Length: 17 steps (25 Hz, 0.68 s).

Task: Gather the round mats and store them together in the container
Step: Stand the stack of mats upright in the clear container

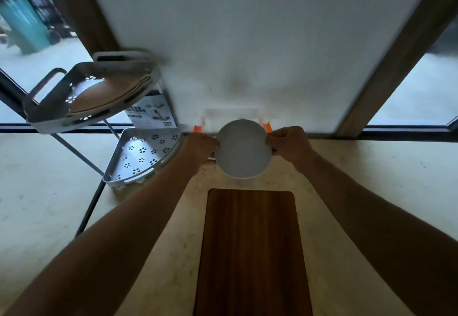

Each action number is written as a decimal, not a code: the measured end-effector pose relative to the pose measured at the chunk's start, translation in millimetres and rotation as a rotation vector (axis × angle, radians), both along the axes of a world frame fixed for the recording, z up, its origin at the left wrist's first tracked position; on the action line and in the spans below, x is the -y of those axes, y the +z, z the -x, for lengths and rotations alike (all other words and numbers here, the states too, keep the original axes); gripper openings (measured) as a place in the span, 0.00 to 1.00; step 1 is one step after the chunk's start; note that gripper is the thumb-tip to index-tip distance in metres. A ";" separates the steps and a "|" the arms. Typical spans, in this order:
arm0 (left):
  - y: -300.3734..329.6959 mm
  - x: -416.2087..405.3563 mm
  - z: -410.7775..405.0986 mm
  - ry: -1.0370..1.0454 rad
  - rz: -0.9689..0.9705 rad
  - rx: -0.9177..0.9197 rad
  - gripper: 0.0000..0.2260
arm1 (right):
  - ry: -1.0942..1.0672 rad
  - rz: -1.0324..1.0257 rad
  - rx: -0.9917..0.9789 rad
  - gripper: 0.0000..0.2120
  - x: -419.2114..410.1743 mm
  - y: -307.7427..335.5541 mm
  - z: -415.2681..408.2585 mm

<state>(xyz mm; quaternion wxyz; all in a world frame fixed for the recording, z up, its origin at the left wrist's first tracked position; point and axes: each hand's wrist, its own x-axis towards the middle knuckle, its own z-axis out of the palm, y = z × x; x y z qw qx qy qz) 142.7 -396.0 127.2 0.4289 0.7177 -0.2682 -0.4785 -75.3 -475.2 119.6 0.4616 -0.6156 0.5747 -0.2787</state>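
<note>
A round grey mat (243, 149) is held up between both hands at the far middle of the counter, its flat face toward me. My left hand (202, 148) pinches its left edge and my right hand (288, 143) pinches its right edge. Right behind the mat stands a clear container (231, 115) with orange clips (266, 126) at its sides, against the wall; the mat hides most of it. I cannot tell whether the mat is a single one or a stack.
A dark wooden board (251, 248) lies on the pale counter in front of the mat. To the left stands a white corner rack (138, 157) with a perforated lower shelf; its upper shelf (91, 95) holds brown plates. Windows flank the white wall.
</note>
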 end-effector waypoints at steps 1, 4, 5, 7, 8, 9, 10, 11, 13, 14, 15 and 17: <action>3.5 15.1 -9.6 -0.001 0.021 0.021 0.05 | -0.004 0.023 0.002 0.02 14.3 2.8 -7.5; 6.1 58.3 -39.0 0.003 0.087 0.079 0.06 | 0.034 0.138 -0.058 0.04 59.5 6.1 -29.4; 5.4 70.7 -46.6 0.000 0.096 0.110 0.07 | 0.065 0.205 -0.120 0.05 73.1 6.8 -35.8; 1.5 88.1 -56.1 -0.013 0.095 0.198 0.08 | 0.116 0.323 -0.217 0.06 93.1 4.5 -46.3; -1.6 95.7 -59.8 -0.017 0.096 0.234 0.09 | 0.128 0.353 -0.228 0.06 102.2 1.5 -51.6; -4.7 102.0 -63.0 -0.015 0.096 0.255 0.09 | 0.134 0.362 -0.230 0.06 109.7 -2.1 -56.4; -7.1 106.2 -66.1 -0.009 0.096 0.258 0.09 | 0.134 0.353 -0.222 0.05 115.3 -5.4 -60.3; -9.2 110.8 -69.9 -0.001 0.095 0.245 0.08 | 0.124 0.332 -0.197 0.04 120.2 -7.1 -64.0; -11.2 123.3 -76.6 0.018 0.089 0.197 0.08 | 0.091 0.285 -0.131 0.00 131.7 -6.7 -70.5; -12.9 130.3 -79.6 0.028 0.091 0.188 0.08 | 0.081 0.277 -0.111 0.02 137.0 -6.1 -73.5; -15.9 137.1 -82.6 0.036 0.097 0.195 0.10 | 0.078 0.277 -0.102 0.03 141.3 -6.7 -76.3; -22.9 144.9 -85.0 0.032 0.105 0.241 0.11 | 0.074 0.289 -0.112 0.01 147.0 -11.5 -81.3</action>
